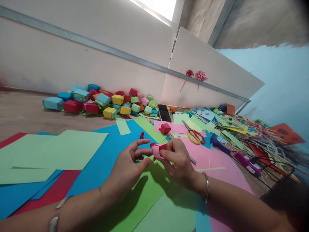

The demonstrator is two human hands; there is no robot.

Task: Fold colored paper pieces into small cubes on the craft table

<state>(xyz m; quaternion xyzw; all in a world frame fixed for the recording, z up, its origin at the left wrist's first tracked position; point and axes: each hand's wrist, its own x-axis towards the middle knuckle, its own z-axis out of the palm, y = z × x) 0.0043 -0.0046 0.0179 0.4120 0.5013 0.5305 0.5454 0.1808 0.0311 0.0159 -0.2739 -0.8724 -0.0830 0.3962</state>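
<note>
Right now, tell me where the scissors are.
In the head view, the scissors lie right of centre, beyond the right hand, between the red box and the blue glue gun.

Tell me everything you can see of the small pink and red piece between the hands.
The small piece looks like folded or curled paper, with a pale pink face and red showing along its top and right side. Its edges look uneven, and its finer folds are too small to make out. It is held up above the green sheets. The right hand pinches its right side; a fingertip of the left hand appears to meet its left edge.
</note>
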